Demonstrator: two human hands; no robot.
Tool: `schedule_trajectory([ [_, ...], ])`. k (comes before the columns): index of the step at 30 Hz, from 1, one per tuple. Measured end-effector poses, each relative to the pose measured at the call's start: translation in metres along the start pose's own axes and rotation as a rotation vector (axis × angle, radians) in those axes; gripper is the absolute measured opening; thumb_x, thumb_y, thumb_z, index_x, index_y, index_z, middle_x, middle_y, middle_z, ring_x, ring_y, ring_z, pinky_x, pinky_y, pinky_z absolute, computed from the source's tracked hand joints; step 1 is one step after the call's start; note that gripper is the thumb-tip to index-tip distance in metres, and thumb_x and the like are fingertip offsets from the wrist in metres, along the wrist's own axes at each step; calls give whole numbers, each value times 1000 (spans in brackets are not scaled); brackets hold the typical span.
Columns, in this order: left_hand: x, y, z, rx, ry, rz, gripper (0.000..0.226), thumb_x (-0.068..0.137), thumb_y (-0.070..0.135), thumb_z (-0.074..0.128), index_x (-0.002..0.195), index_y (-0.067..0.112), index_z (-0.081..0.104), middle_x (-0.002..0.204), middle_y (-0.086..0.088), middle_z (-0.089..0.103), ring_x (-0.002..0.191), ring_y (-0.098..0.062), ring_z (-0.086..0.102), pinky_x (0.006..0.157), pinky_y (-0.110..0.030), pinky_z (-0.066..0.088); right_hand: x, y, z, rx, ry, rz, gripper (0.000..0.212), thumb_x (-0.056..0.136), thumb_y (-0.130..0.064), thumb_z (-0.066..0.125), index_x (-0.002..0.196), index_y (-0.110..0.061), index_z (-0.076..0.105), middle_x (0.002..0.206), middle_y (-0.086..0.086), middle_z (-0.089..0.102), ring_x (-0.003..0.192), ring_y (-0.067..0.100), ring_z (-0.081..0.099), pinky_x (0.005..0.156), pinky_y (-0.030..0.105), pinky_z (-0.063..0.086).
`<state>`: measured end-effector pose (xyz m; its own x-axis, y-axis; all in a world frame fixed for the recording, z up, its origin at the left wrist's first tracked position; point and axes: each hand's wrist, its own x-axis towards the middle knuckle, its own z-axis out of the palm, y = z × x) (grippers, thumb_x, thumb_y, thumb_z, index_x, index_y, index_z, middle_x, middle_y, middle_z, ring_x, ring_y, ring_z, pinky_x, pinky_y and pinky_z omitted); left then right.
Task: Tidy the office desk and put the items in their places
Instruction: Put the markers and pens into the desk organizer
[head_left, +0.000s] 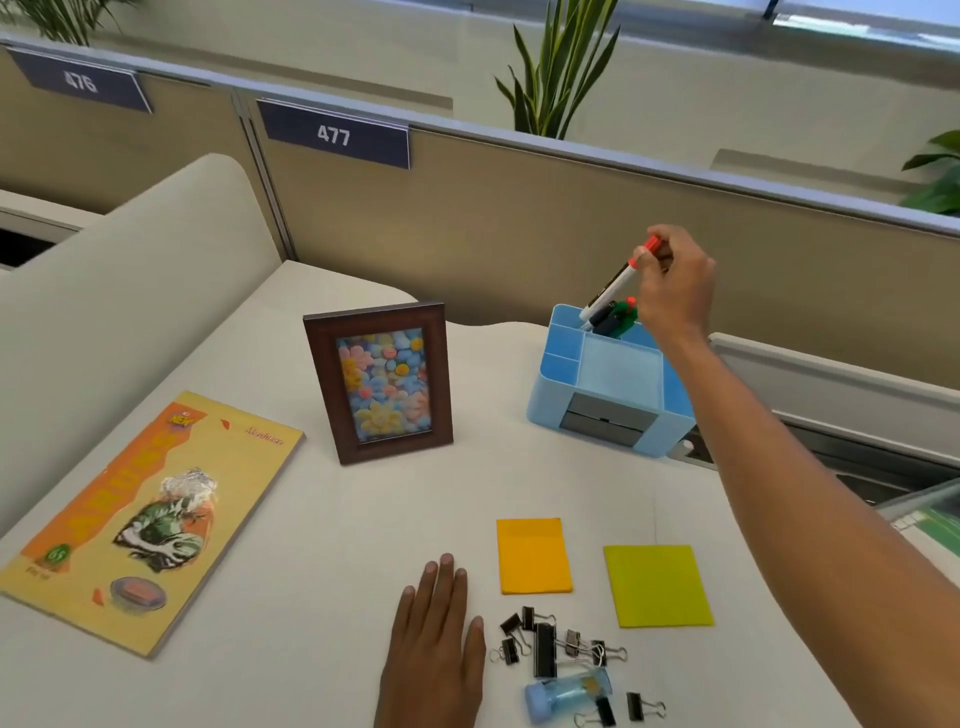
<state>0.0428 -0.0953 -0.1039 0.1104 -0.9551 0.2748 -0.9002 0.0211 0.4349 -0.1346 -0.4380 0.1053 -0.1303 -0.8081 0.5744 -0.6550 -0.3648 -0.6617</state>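
Two hands are out over the white desk (322, 519). Our right hand (675, 280) is up near the far right corner, and it pinches a white marker (613, 288) with a red cap. The marker leans, and its low end dips into the back slot of the blue box (608, 384). That box stands by the right edge of the desk. In the same slot we see more pens (619, 315), one with a green cap and one with a red cap. A grey drawer (605, 415) sits pushed in at the front of the box.

Our left hand (441, 639) lies flat by the near edge, fingers straight, holding nothing. Just beside it is a heap of black clips (545, 642). A small clear blue jar (566, 693) lies on its side among them. Something yellow is inside, but we cannot tell what. An orange pad (533, 555) and a yellow pad (657, 586) lie flat behind the clips. A picture frame (379, 382) stands in the middle, and a book (150, 525) lies by the left edge.
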Motion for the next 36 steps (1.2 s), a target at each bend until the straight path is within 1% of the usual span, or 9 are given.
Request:
schedule_trajectory([
  [5, -4, 9, -15, -66, -54, -44, 51, 99, 40, 28, 134, 11, 50, 144, -6, 45, 140, -13, 26, 113, -30, 19, -14, 16, 22, -63, -151, 38, 19, 83, -11, 64, 102, -11, 59, 86, 7, 67, 77, 22, 61, 70, 34, 49],
  [9, -10, 14, -27, -205, -13, -93, 38, 93, 36, 42, 119, 19, 64, 141, 2, 49, 134, -12, 37, 111, -32, 28, -24, 24, 33, -242, -299, 18, 5, 85, -21, 63, 83, -17, 60, 85, 3, 66, 85, 22, 54, 71, 36, 46],
  [11, -13, 15, -32, -283, -1, -103, 33, 92, 37, 47, 111, 20, 67, 134, 5, 53, 128, -12, 43, 105, -33, 35, -27, 25, 33, -307, -307, -16, 12, 84, -19, 61, 74, -14, 63, 87, 2, 66, 90, 21, 51, 74, 36, 44],
  [19, -31, 15, -60, -342, -246, 70, 31, 87, 53, 58, 108, 31, 64, 125, 15, 51, 122, -6, 43, 102, -27, 37, -26, 18, 17, -529, -333, -115, 21, 91, -23, 60, 100, -6, 69, 113, 13, 55, 107, 30, 46, 89, 40, 40],
  [24, -45, 26, -79, -284, -445, 264, 46, 81, 69, 55, 112, 35, 61, 123, 16, 50, 120, -4, 41, 99, -22, 38, -32, 1, -12, -384, -236, -78, 20, 89, -12, 57, 105, -11, 68, 117, 12, 53, 106, 23, 51, 91, 36, 48],
  [28, -57, 34, -89, -272, -542, 347, 52, 79, 69, 56, 120, 37, 57, 123, 17, 48, 120, -6, 39, 99, -23, 36, -63, -21, -59, -199, -128, -49, 19, 84, -10, 57, 100, -11, 68, 108, 9, 56, 84, 6, 49, 75, 9, 42],
  [30, -63, 39, -91, -274, -549, 364, 46, 84, 63, 55, 122, 38, 55, 123, 17, 48, 119, -6, 40, 99, -24, 38, -92, -28, -85, -103, -122, -33, 16, 84, -10, 59, 97, -9, 68, 101, 4, 54, 71, -1, 49, 67, 3, 39],
  [33, -70, 51, -91, -260, -528, 414, 33, 92, 49, 52, 122, 37, 55, 123, 17, 49, 118, -7, 41, 99, -23, 38, -140, -28, -119, -39, -151, 43, 14, 85, -11, 62, 97, -10, 68, 102, 0, 56, 63, -1, 50, 63, 5, 40],
  [36, -74, 68, -85, -239, -492, 516, 26, 91, 35, 58, 117, 33, 60, 119, 14, 53, 113, -8, 44, 97, -19, 36, -182, -27, -150, 1, -149, 163, 14, 87, -11, 64, 101, -11, 68, 103, 2, 60, 71, 6, 56, 67, 10, 47],
])
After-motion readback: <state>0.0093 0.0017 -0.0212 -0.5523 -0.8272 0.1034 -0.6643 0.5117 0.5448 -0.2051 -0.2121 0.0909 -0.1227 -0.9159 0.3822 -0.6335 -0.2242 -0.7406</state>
